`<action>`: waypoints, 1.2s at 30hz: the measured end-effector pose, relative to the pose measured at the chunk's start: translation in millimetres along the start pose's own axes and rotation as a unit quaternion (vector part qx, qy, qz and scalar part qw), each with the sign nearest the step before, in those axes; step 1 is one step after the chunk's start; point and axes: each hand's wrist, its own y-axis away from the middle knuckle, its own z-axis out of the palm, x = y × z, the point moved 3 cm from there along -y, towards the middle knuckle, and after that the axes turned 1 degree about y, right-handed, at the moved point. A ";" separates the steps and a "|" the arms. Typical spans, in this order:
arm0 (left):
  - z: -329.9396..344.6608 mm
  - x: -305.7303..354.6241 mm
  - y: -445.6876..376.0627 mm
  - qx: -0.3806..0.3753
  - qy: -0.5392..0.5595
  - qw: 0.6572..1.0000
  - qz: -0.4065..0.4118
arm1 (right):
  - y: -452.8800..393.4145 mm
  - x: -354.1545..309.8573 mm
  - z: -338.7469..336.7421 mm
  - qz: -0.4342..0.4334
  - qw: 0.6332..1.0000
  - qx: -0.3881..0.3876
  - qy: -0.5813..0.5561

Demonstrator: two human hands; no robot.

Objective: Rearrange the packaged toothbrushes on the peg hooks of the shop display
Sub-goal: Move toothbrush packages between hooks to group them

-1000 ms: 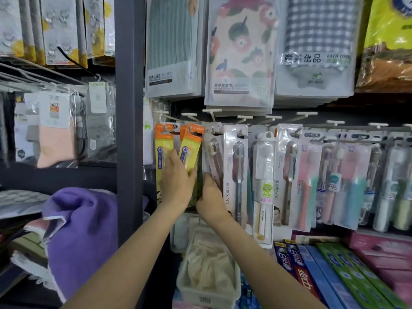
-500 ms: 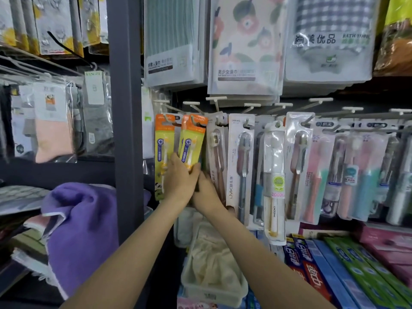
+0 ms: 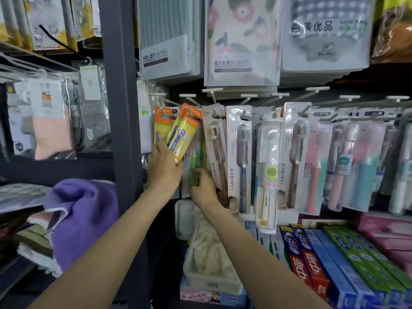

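Packaged toothbrushes hang in a row on white peg hooks (image 3: 214,91). My left hand (image 3: 163,170) grips the bottom of a yellow-and-orange toothbrush pack (image 3: 182,132), which tilts to the right with its top still at a hook. A second yellow-and-orange pack (image 3: 160,126) hangs straight just left of it. My right hand (image 3: 204,190) pinches the lower part of a clear pack with green brushes (image 3: 196,161) behind the tilted one. To the right hang a brown-handled LMK pack (image 3: 215,152) and a grey LMK pack (image 3: 239,157).
A dark shelf upright (image 3: 122,108) stands just left of the hooks. Towel packs (image 3: 240,41) hang above. Toothpaste boxes (image 3: 323,264) lie below right, a white basket (image 3: 209,284) sits under my arms, and a purple towel (image 3: 82,215) lies at the left.
My left hand has swung the yellow-and-orange pack's bottom leftward, so it now tilts. My right hand has dropped lower and moved right, onto the green-brush pack behind.
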 end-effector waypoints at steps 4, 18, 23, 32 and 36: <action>-4.7 -0.4 0.8 0.000 -0.024 1.000 0.006 | -4.7 -2.4 7.6 0.014 0.996 0.042 -0.080; -3.3 -1.7 3.3 -0.009 -0.003 1.000 -0.002 | 38.9 -26.1 -12.0 -0.072 0.995 0.059 -0.023; -6.3 1.3 7.1 -0.026 0.024 0.999 -0.006 | 58.0 -45.6 -41.6 -0.128 0.986 0.048 0.094; -7.7 -3.5 0.6 -0.061 0.089 0.994 -0.028 | 53.1 -65.3 -79.5 -0.145 0.915 0.016 0.376; -9.7 -1.8 -1.3 -0.071 0.128 0.988 -0.054 | 55.8 -65.0 -83.7 -0.101 0.877 -0.100 0.459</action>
